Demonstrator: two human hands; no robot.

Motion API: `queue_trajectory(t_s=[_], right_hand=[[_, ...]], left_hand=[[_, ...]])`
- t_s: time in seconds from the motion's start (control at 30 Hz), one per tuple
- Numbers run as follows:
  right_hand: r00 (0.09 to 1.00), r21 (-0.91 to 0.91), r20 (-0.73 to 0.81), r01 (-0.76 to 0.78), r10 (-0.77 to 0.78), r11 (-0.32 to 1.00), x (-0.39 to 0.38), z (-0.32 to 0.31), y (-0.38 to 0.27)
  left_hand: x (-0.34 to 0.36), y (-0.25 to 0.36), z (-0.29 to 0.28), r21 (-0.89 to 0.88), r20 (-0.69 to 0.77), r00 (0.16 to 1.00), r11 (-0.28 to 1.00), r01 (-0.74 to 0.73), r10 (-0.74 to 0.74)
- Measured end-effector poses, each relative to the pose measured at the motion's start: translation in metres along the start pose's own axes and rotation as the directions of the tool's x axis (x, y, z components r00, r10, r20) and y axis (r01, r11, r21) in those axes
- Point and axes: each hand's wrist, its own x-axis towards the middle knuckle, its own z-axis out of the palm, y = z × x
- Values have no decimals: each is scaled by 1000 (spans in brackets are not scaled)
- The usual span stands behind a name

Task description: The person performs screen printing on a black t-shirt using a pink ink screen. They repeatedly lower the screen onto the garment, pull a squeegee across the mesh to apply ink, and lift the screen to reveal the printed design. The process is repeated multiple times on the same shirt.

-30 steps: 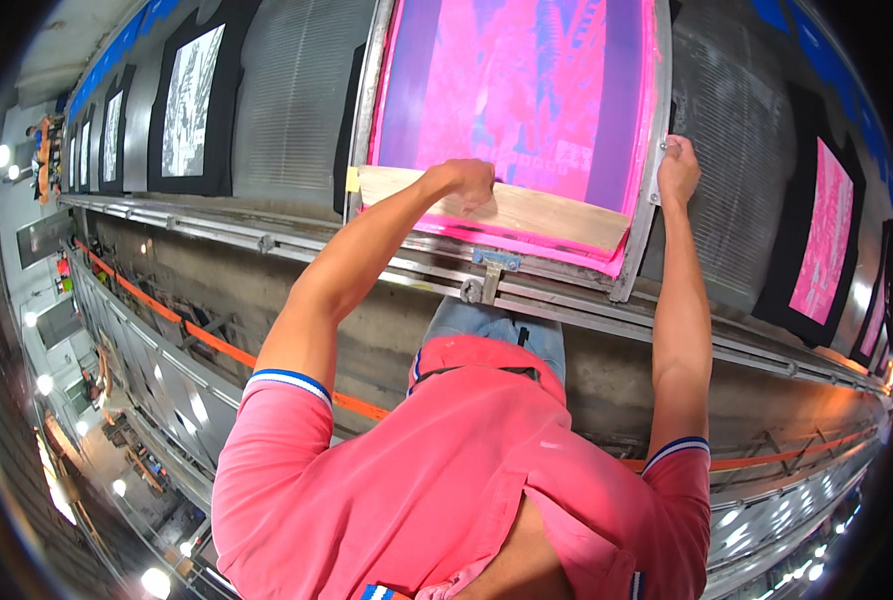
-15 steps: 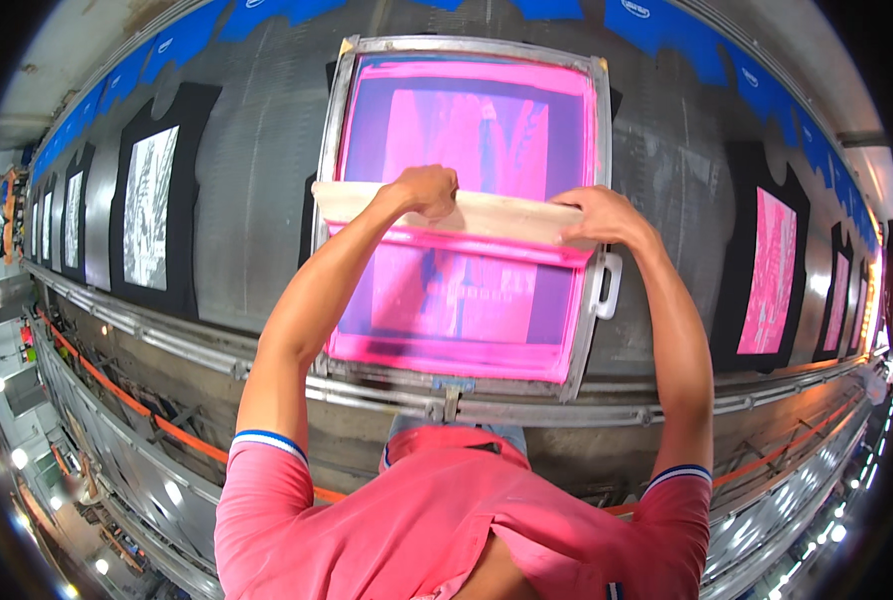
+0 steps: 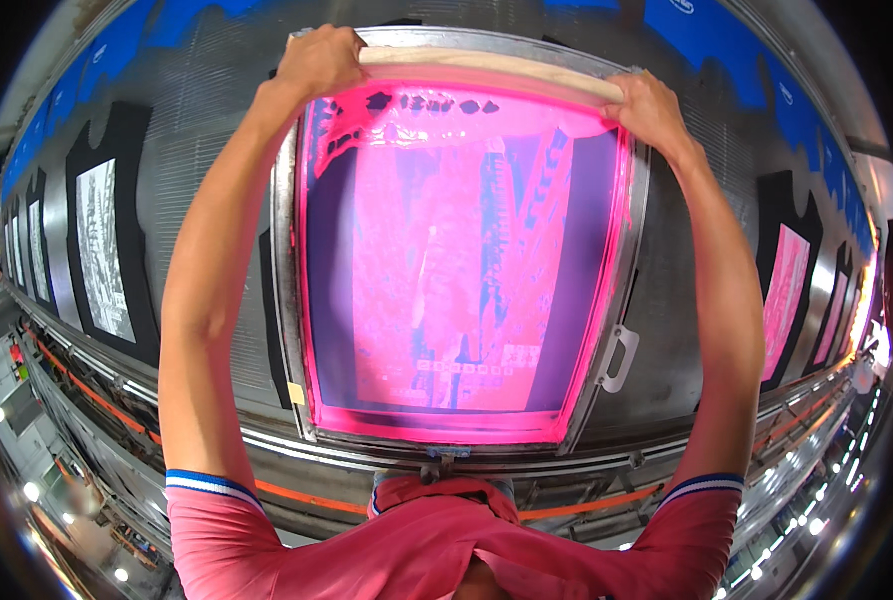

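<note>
Both my hands grip a long wooden squeegee [image 3: 491, 68] lying across the far end of a screen-printing frame [image 3: 284, 230]. My left hand [image 3: 321, 64] is wrapped round its left end, at the frame's far left corner. At the right end my right hand [image 3: 648, 108] is closed on it. A wet band of pink ink [image 3: 436, 130] with dark gaps lies just in front of the squeegee. Pink also smears the mesh [image 3: 331, 260] and its borders, over a purple-edged design. What lies under the screen is hidden.
Black garment pieces lie on the long grey table [image 3: 206, 200]: a white-printed piece [image 3: 104, 245] at left, a pink-printed piece [image 3: 784, 275] at right. Blue pieces [image 3: 711, 45] line the far edge. A white handle [image 3: 620, 360] sticks out from the frame's right side. Metal rails [image 3: 356, 455] run along the near edge.
Both hands have moved the squeegee from mid-screen to the far end, and my arms are stretched further out. Pink ink has gathered at the far end. My view has shifted closer over the frame.
</note>
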Motion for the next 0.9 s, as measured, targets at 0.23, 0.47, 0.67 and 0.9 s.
queue_trajectory(t_s=[0.23, 0.47, 0.67, 0.9], right_hand=[[990, -90, -139, -45, 32, 995, -15, 24, -11], [956, -32, -293, -9, -1, 999, -82, 65, -31], [968, 19, -250, 36, -30, 999, -186, 84, -71], [968, 82, -240, 101, -78, 992, -329, 122, -121]], left_hand=[[-23, 4, 24, 53, -149, 989, 999, -5, 13], [-95, 20, 59, 47, -247, 969, 998, 38, -25], [-209, 46, 81, -8, -254, 967, 1000, 5, -6], [-371, 86, 105, -28, -186, 982, 999, 16, -21]])
